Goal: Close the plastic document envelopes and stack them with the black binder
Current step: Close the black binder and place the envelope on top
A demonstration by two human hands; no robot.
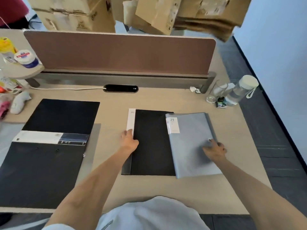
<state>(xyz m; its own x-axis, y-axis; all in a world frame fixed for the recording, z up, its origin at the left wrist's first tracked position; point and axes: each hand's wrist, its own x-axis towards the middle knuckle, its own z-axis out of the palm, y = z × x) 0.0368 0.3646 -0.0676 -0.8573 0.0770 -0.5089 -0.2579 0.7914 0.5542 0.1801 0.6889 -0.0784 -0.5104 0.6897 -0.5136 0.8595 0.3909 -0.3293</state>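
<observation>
My right hand (215, 151) lies flat, fingers spread, pressing on the grey-blue plastic folder (191, 143), gripping nothing. That folder overlaps the right edge of the closed black binder (152, 143) in front of me. My left hand (129, 141) rests at the binder's left edge, fingers loosely curled against its spine just below the white label strip (131, 120); whether it grips is unclear. Left of the binder lies an open black folder (49, 155). Beyond the binder, to the right, stand a glass (216, 92) and a bottle (240, 90).

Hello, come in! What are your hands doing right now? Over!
Left hand on black folder spine. Right hand flat on grey folder, overlapping it. Open black binder left, apart. Nothing blocking.
</observation>
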